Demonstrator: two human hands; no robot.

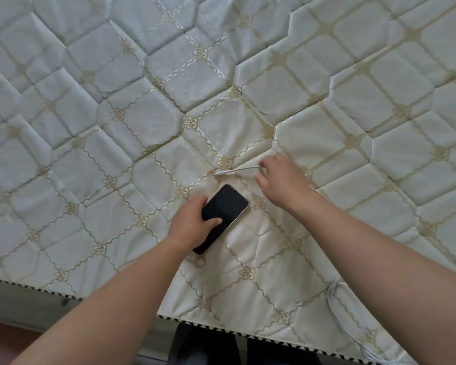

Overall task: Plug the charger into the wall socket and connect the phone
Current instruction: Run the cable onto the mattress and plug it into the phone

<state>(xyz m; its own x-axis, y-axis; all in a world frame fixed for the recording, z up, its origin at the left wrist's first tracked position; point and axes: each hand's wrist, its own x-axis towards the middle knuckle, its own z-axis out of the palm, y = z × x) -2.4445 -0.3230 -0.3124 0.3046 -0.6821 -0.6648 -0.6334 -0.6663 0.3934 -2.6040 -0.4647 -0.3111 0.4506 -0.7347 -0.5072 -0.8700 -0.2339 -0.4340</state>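
Observation:
A black-screened phone with a pale edge lies tilted on the quilted mattress. My left hand grips its lower half, thumb across the screen. A thin white charger cable lies just beyond the phone, its plug tip pointing left. My right hand is over the cable's right part, fingers spread around it; whether they pinch it is unclear. More of the cable loops over the mattress edge at lower right. No wall socket or charger block is visible.
The mattress has a cream diamond pattern with gold stitching and fills most of the view. Its front edge with dark-and-white piping runs along the bottom. Below it are a grey bed frame and reddish floor.

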